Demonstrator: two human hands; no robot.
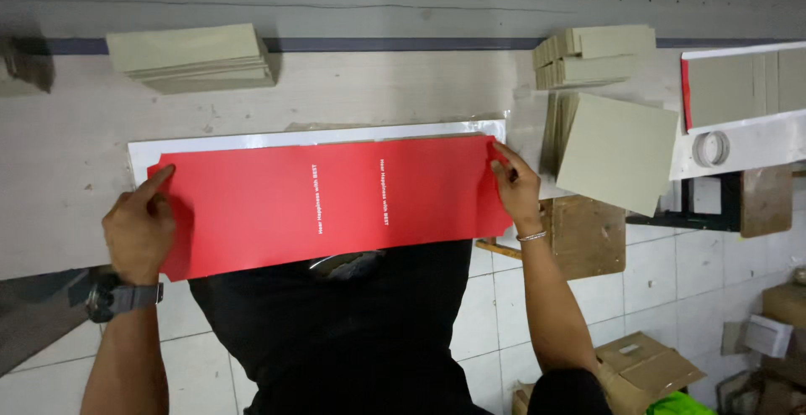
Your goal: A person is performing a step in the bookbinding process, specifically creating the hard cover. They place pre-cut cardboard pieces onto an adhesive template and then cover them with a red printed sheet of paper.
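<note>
A long red sheet (277, 205) with notched corners and white printed lines lies across the workbench (59, 154), over a glossy white sheet (252, 140). My left hand (138, 226) grips the red sheet's left end, index finger stretched along the top corner. My right hand (512, 184) pinches the right end near its upper corner. The sheet's near edge hangs past the bench edge over my black shirt.
Stacks of grey-green board pieces sit at the back left (197, 58), back right (592, 54), and right of my right hand (617, 150). A tape roll (711, 148) rests on a white board (756, 142). Cardboard boxes (646, 369) stand on the tiled floor.
</note>
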